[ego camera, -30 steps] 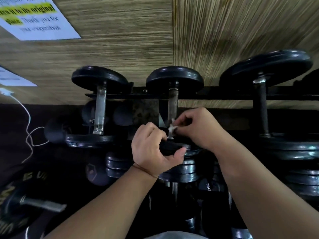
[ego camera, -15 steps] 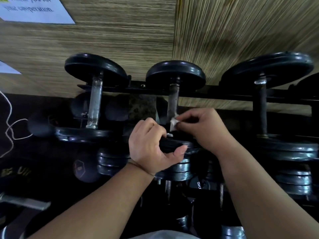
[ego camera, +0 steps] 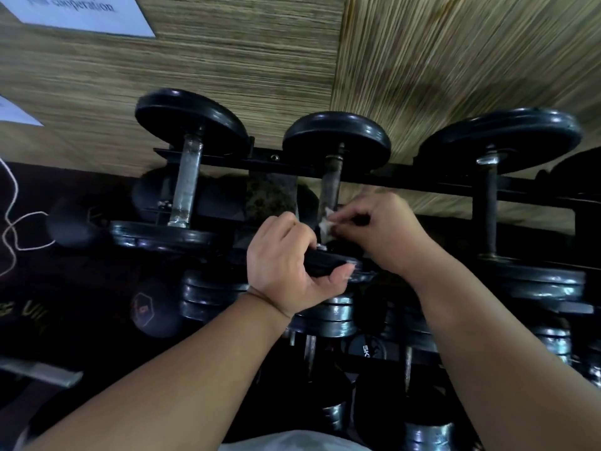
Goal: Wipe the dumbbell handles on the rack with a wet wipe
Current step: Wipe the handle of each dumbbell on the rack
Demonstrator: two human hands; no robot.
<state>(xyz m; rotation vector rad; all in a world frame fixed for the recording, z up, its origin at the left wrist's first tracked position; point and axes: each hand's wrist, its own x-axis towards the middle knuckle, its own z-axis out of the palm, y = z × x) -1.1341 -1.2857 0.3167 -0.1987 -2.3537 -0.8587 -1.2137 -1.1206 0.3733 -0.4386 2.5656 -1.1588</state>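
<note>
1. The left hand (ego camera: 286, 271) is closing around the near black disc plate (ego camera: 328, 263) of the middle dumbbell, thumb under the rim and fingers over the top, bracing it at 12 o'clock from the wearer.
2. The right hand (ego camera: 380, 232) is pinching a small crumpled white wet wipe (ego camera: 325, 224) between thumb and fingertips, pressing it against the lower end of the dull grey metal dumbbell handle (ego camera: 330, 187), just above the braced plate.
3. The wipe is judged light, soft and limp; it is likely bunching rather than spreading, so wrapping it round the bar is giving better contact than dabbing.
4. The handle is judged rigid and rough, possibly corroded; the dumbbell is heavy and is unlikely to be shifting under wiping pressure while the plate is gripped.
5. The black steel rack rail (ego camera: 292, 164) is crossing behind the handle's upper part at 12 o'clock and is limiting the stroke there.
6. At 10 o'clock, a second dumbbell with a shiny silver handle (ego camera: 187, 187) is resting on the rack; at 2 o'clock, a third with a dark handle (ego camera: 487, 216) is standing well apart.
7. Lower tiers of dumbbells are crowding the space beneath both forearms.
8. Farthest off, a striped woven wall panel (ego camera: 455, 60) is backing the rack, with a white cord (ego camera: 13, 222) hanging at 9 o'clock.
</note>
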